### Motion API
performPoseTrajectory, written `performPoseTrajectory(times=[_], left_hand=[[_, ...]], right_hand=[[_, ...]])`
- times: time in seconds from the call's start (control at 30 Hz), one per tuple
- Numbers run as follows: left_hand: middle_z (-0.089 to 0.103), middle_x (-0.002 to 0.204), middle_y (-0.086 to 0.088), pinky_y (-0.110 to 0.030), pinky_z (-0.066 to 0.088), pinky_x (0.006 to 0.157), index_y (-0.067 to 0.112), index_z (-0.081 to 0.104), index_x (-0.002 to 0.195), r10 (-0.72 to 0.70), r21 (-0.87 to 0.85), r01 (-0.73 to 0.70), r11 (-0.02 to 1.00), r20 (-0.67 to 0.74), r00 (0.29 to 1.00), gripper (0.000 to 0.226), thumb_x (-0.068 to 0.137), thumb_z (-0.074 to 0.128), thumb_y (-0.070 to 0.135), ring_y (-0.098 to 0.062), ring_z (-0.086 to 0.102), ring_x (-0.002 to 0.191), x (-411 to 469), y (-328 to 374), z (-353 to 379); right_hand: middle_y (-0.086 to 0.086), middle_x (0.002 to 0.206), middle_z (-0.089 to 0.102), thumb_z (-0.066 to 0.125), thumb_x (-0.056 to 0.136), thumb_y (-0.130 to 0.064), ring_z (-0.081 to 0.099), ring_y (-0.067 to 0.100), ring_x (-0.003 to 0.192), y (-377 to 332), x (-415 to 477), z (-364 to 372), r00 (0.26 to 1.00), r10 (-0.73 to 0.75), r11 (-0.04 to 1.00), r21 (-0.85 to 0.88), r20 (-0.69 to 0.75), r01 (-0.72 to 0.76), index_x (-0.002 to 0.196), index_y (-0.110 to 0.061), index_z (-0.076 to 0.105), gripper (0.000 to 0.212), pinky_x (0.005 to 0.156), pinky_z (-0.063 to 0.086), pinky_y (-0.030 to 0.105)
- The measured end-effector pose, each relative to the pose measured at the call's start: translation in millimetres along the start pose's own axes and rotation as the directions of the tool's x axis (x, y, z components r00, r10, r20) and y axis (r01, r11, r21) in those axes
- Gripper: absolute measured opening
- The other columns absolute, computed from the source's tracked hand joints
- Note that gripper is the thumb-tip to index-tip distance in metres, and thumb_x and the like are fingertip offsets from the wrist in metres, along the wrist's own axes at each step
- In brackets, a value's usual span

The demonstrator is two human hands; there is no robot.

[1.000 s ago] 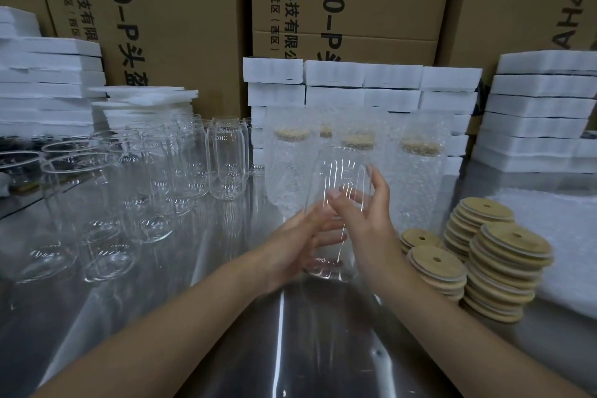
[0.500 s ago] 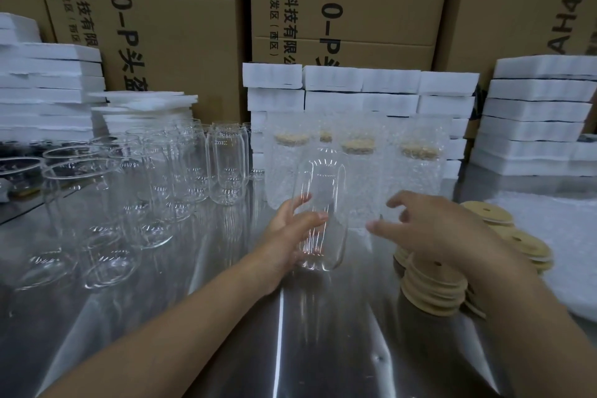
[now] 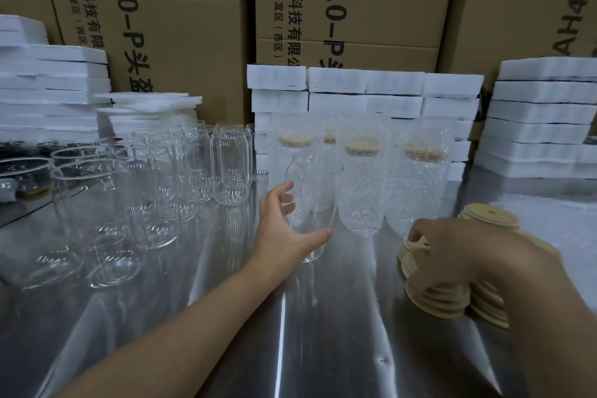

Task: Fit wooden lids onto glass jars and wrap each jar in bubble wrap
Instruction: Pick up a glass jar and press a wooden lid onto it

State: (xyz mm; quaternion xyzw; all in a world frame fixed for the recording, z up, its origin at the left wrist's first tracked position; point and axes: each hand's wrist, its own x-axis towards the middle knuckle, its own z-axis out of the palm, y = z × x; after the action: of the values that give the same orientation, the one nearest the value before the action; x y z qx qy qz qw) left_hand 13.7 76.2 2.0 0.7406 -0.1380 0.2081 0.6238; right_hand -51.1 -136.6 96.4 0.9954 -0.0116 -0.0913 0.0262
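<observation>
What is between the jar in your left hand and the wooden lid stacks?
Only bare metal table, seen in the head view; wrapped jars stand farther back.

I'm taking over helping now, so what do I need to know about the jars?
Left hand: holds a bare glass jar, no lid on it yet.
Right hand: grips the top lid of the lid stacks.
Done: several wrapped jars with lids stand behind.
Left: lid and wrap this jar, then the empty jars on the left.
</observation>
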Motion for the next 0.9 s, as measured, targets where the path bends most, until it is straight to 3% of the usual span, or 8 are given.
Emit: performPoseTrajectory(times=[0.17,0.27,0.33,0.37,0.47,0.63,0.77,0.9], left_hand=[[0.027,0.126,0.014,0.005,0.031,0.08,0.04,0.028,0.129,0.085,0.145,-0.079,0.986,-0.035,0.996,0.087,0.067,0.084,0.016,-0.004,0.039,0.124,0.7,-4.5,-0.1],[0.024,0.122,0.016,-0.002,0.028,0.087,0.041,0.027,0.127,0.115,0.168,-0.107,0.98,-0.041,0.992,0.089,0.062,0.083,0.019,-0.004,0.038,0.123,2.2,-5.1,0.2],[0.023,0.121,0.018,-0.003,0.027,0.088,0.042,0.026,0.127,0.123,0.177,-0.115,0.977,-0.034,0.992,0.09,0.061,0.083,0.02,-0.003,0.036,0.122,2.2,-5.4,0.2],[0.022,0.12,0.019,-0.003,0.027,0.087,0.043,0.025,0.127,0.126,0.194,-0.119,0.974,-0.026,0.992,0.09,0.061,0.083,0.022,-0.002,0.036,0.121,1.6,-5.1,-0.1],[0.023,0.119,0.016,-0.004,0.03,0.084,0.044,0.025,0.127,0.149,0.242,-0.146,0.959,0.005,0.989,0.092,0.063,0.085,0.019,-0.002,0.037,0.118,-0.8,-2.9,-0.3],[0.031,0.126,0.006,0.003,0.029,0.087,0.04,0.027,0.129,0.179,0.203,-0.185,0.961,0.052,0.983,0.093,0.063,0.087,0.011,-0.002,0.041,0.12,-6.7,0.8,4.9],[0.033,0.128,0.003,0.006,0.027,0.086,0.04,0.027,0.128,0.164,0.173,-0.176,0.969,0.081,0.983,0.092,0.064,0.087,0.011,-0.003,0.041,0.123,-9.9,0.4,8.7],[0.035,0.131,0.002,0.004,0.03,0.087,0.042,0.03,0.125,0.16,0.148,-0.174,0.974,0.1,0.982,0.09,0.064,0.089,0.012,0.001,0.042,0.122,-9.8,1.1,7.8]], right_hand=[[-0.005,0.107,0.034,0.072,0.067,-0.057,0.047,0.014,0.088,-2.8,9.1,-0.5,0.951,0.026,0.954,0.293,-0.308,0.069,0.124,-0.031,0.042,0.07,0.069,0.044,0.025],[-0.004,0.109,0.032,0.075,0.066,-0.058,0.043,0.007,0.088,-15.4,15.5,3.5,0.682,0.113,0.842,0.435,-0.722,0.32,0.117,-0.026,0.047,0.066,0.074,0.038,0.012],[-0.006,0.106,0.034,0.076,0.065,-0.054,0.04,-0.002,0.085,-25.1,14.2,5.3,0.494,0.163,0.743,0.436,-0.854,0.508,0.107,-0.026,0.047,0.059,0.072,0.034,0.001],[-0.007,0.103,0.034,0.077,0.063,-0.053,0.041,-0.005,0.085,-29.2,13.0,6.2,0.456,0.174,0.688,0.439,-0.873,0.578,0.104,-0.026,0.047,0.057,0.073,0.032,-0.002],[-0.012,0.098,0.039,0.075,0.061,-0.052,0.043,-0.009,0.086,-38.9,10.6,9.8,0.454,0.147,0.578,0.449,-0.879,0.681,0.094,-0.028,0.047,0.049,0.074,0.034,0.001],[-0.003,0.094,0.05,0.067,0.069,-0.042,0.046,-0.005,0.092,-48.7,13.5,18.9,0.493,0.017,0.58,0.41,-0.87,0.704,0.08,-0.02,0.047,0.032,0.074,0.032,0.003],[-0.009,0.095,0.052,0.064,0.073,-0.045,0.047,-0.004,0.092,-46.5,15.8,19.4,0.552,-0.009,0.602,0.436,-0.834,0.669,0.09,-0.027,0.047,0.03,0.069,0.034,0.005],[-0.013,0.114,0.051,0.056,0.08,-0.051,0.042,-0.017,0.1,-47.1,17.3,20.6,0.566,-0.065,0.607,0.418,-0.822,0.676,0.112,-0.039,0.054,0.033,0.08,0.03,-0.003]])
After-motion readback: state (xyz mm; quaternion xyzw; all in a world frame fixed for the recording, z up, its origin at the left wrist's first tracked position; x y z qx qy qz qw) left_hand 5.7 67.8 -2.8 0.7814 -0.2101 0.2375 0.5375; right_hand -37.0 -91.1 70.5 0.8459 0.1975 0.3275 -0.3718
